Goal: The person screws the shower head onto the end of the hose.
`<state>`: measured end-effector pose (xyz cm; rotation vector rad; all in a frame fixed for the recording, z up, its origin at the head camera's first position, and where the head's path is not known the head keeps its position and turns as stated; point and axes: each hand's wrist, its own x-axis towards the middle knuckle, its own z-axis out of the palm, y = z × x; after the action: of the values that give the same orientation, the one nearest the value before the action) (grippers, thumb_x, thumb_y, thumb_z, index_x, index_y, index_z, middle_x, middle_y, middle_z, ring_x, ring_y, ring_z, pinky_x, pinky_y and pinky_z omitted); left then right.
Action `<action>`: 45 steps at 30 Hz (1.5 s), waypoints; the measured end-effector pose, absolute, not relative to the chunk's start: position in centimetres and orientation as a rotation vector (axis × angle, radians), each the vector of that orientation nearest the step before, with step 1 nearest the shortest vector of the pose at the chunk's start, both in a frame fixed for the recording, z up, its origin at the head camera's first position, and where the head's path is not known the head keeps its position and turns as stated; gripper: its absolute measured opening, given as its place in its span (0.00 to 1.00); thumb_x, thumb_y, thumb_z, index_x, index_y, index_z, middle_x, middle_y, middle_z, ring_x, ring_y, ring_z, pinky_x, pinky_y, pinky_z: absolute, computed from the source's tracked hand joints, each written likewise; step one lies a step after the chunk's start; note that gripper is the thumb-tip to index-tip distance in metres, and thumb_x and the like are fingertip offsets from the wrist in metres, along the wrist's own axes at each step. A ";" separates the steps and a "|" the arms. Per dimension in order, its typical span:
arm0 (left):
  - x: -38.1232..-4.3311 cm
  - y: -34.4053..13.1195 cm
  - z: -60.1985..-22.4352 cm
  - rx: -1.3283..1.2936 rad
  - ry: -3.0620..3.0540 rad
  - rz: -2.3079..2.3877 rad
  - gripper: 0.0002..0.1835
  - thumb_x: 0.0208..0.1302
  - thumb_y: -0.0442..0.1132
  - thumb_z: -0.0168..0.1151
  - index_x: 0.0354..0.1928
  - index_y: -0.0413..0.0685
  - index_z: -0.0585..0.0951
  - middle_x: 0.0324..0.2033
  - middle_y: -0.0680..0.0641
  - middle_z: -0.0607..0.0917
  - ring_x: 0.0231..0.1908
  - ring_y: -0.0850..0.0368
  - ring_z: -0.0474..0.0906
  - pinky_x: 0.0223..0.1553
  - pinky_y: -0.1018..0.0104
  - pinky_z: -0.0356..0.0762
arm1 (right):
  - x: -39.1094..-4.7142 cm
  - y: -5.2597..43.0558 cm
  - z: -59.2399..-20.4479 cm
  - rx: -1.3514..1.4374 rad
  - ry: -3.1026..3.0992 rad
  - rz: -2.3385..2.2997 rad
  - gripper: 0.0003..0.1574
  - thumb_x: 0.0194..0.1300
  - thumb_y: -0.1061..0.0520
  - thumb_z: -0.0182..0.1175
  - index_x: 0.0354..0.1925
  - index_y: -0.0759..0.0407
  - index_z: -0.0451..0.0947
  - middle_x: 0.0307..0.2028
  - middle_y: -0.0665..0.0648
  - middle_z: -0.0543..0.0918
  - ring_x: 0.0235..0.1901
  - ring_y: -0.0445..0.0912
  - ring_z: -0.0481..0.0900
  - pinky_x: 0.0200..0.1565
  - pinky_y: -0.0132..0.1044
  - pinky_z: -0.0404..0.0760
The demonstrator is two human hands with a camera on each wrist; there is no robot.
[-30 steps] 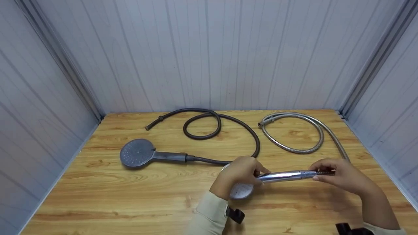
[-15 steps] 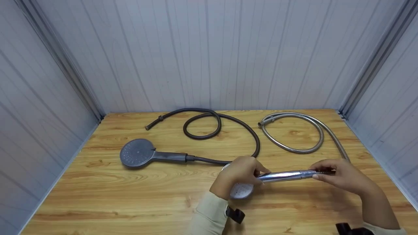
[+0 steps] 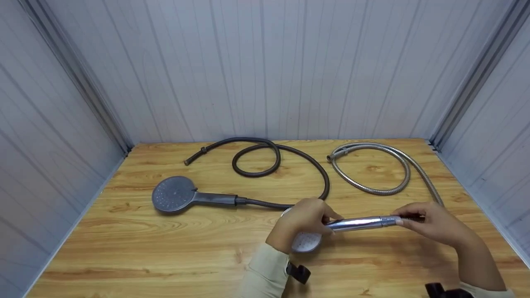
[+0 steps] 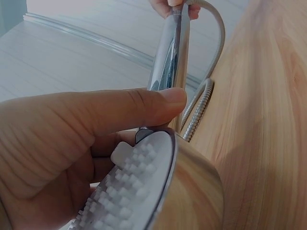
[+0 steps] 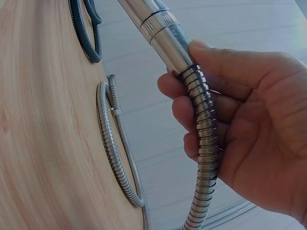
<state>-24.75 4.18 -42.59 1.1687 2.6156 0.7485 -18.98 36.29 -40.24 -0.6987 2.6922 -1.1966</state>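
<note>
My left hand (image 3: 304,217) grips the chrome shower head (image 4: 168,57) by its handle near the spray face, thumb laid across it in the left wrist view. White nozzles cover that face (image 4: 127,187), which tilts toward the left palm. At the handle's other end, my right hand (image 5: 259,110) pinches the metal collar nut (image 5: 173,50) between thumb and forefinger. From this nut the silver shower hose (image 5: 204,129) runs down past the right palm, with the other fingers behind it. In the head view the handle (image 3: 356,224) lies nearly level between both hands.
A grey shower head (image 3: 174,194) with a dark hose (image 3: 304,155) lies on the left and middle of the wooden table (image 3: 165,256). The silver hose's loop (image 3: 379,192) rests at the back right. Panelled walls (image 3: 281,70) stand behind and at both sides.
The right thumb and fingertips have shifted slightly around the collar nut. The left hand and the chrome shower head stay in place.
</note>
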 end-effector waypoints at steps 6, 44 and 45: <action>-24.7 4.1 -42.4 1.160 2.615 0.743 0.21 0.52 0.39 0.76 0.50 0.61 0.86 0.19 0.61 0.76 0.21 0.68 0.66 0.23 0.77 0.64 | -19.0 36.2 -40.1 -0.705 2.710 -1.176 0.15 0.70 0.59 0.59 0.50 0.67 0.81 0.43 0.60 0.85 0.40 0.37 0.81 0.39 0.32 0.80; -24.7 4.0 -42.4 1.153 2.610 0.780 0.20 0.50 0.39 0.76 0.49 0.60 0.87 0.19 0.62 0.77 0.21 0.69 0.67 0.23 0.77 0.65 | -19.1 36.3 -40.6 -0.770 2.740 -1.247 0.12 0.63 0.61 0.65 0.46 0.58 0.84 0.39 0.52 0.86 0.34 0.42 0.81 0.33 0.35 0.81; -24.7 4.0 -42.4 1.153 2.610 0.778 0.21 0.50 0.39 0.76 0.49 0.60 0.87 0.19 0.62 0.77 0.21 0.69 0.67 0.23 0.77 0.65 | -19.1 36.2 -40.5 -0.764 2.734 -1.247 0.12 0.64 0.61 0.65 0.47 0.59 0.84 0.40 0.53 0.86 0.35 0.42 0.81 0.33 0.36 0.81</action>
<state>-24.72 3.99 -42.42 1.1532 2.6100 0.7782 -19.08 36.24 -40.53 -0.7644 2.7336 -1.2474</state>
